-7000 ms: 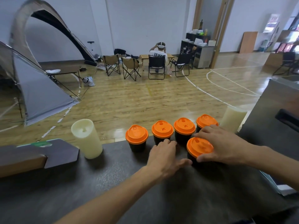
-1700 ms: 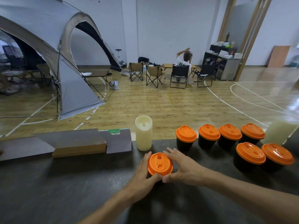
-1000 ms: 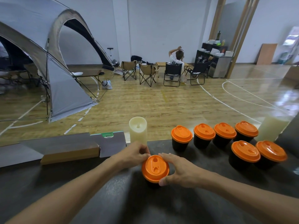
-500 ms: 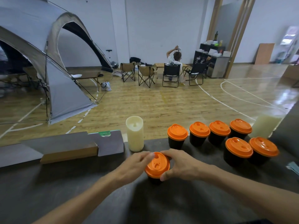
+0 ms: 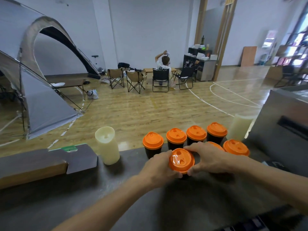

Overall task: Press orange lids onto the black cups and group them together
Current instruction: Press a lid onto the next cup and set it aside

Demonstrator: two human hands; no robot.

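A black cup with an orange lid (image 5: pixel 181 160) stands on the dark countertop (image 5: pixel 116 197), held between both hands. My left hand (image 5: pixel 159 167) curls round its left side and my right hand (image 5: pixel 210 158) grips its right side, thumb under the lid's rim. Behind it runs a row of several lidded black cups, from the leftmost cup (image 5: pixel 153 144) to the rightmost cup (image 5: pixel 216 132). Two more lidded cups stand in front of that row at the right, one lidded cup (image 5: pixel 235 147) in full view and the other mostly hidden by my right hand.
A cream candle (image 5: pixel 107 145) stands left of the cups, another cream candle (image 5: pixel 240 126) at the right end. A flat brown box (image 5: pixel 41 164) lies at the left. A grey machine (image 5: pixel 286 124) rises on the right. A person sits far off on the wooden floor.
Both hands have carried the lidded cup rightward, from beside the left candle to just in front of the cup row, next to the front pair.
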